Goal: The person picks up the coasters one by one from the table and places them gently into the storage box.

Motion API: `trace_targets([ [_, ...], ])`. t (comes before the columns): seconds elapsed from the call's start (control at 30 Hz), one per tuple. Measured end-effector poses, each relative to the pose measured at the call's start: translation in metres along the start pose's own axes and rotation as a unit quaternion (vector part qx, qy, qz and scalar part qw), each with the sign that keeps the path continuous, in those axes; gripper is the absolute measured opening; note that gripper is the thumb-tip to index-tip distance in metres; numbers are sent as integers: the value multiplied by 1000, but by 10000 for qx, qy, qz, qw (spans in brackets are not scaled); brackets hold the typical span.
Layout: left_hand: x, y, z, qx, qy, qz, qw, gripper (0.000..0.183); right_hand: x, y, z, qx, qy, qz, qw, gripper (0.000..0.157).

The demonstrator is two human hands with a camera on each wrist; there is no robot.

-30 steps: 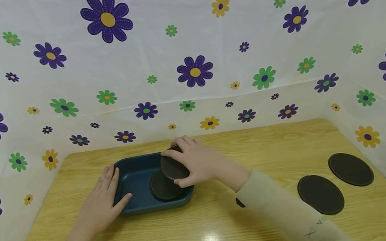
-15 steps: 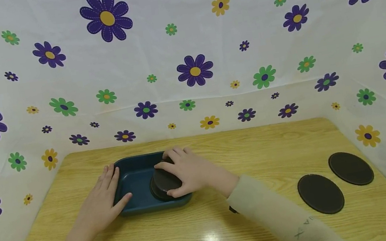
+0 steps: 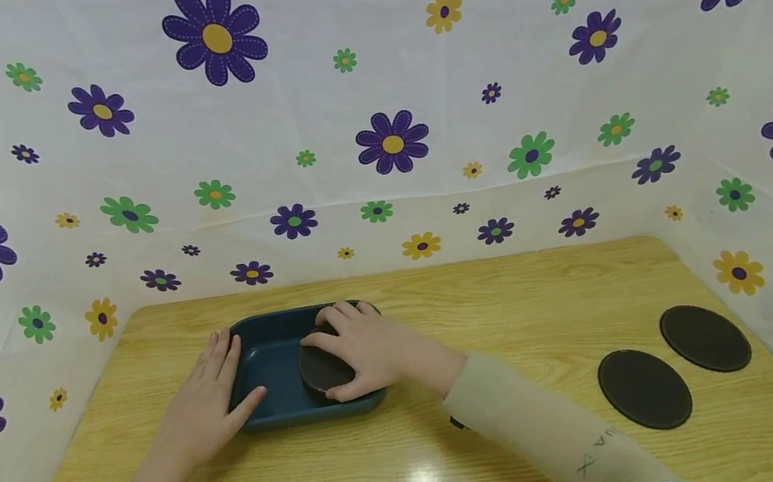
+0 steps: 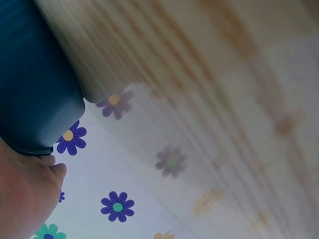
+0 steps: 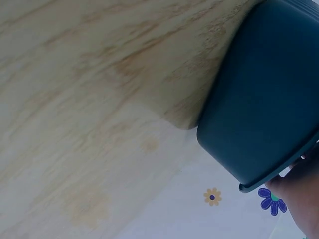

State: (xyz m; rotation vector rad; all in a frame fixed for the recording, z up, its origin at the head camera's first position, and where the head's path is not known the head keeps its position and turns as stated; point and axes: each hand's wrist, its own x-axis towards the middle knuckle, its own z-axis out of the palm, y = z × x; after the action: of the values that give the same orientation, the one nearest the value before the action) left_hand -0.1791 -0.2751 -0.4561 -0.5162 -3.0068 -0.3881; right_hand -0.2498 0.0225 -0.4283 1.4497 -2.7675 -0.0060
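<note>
Left of frame centre, the straight-fingered left hand [image 3: 206, 408] rests against a dark-blue rectangular tray [image 3: 271, 377], long axis left to right; in its right half is a round black disc [image 3: 321, 367], gripped by the nearer right hand [image 3: 369, 350].

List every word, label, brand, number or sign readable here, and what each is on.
Right sleeve: a short row of dark marks, one resembling "X", another "A" or "V"; too small and blurred to read for certain.
Blue tray, held black disc, two loose black discs: no text visible.
Flowered cloth: printed flowers only, no lettering seen.
</note>
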Motion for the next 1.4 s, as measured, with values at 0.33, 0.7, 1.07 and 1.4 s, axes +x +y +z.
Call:
trace_targets([
  [0.33, 1, 2, 2, -27, 6, 9, 10000, 92, -3, 1, 7, -130, -26, 105, 9999, 73],
  [0.7, 1, -2, 4, 3, 22, 13, 10000, 93, -15, 6, 4, -68, 71, 145, 9998, 69],
  [1.07, 0, -2, 2, -59, 8, 9, 10000, 93, -31, 18, 2, -9, 411, 118, 9991, 66],
  [1.4, 0, -2, 2, -53, 17, 3, 10000, 94, -54, 29, -10, 72, 491, 210, 9985, 69],
])
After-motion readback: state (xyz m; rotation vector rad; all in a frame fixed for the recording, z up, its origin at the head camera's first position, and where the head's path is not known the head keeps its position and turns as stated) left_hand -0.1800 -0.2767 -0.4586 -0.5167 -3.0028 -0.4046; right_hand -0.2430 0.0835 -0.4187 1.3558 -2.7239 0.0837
